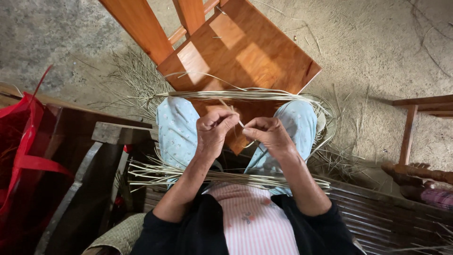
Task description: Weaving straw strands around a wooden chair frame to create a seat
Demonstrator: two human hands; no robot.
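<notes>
Left hand, right hand — both pinching one thin pale straw strip taut between fingertips above the knees; long dried-grass bundle across lap, within reach; orange wooden chair ahead.

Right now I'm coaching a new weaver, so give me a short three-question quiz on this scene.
1. True or false: both hands pinch one thin straw strip.
2. What lies across the lap? A) bundle of long pale strips B) rope C) cloth
3. What wooden thing stands ahead of the knees?

Key: 1 true, the left hand and right hand meet on it. 2 A. 3 an orange-brown wooden chair.
</notes>
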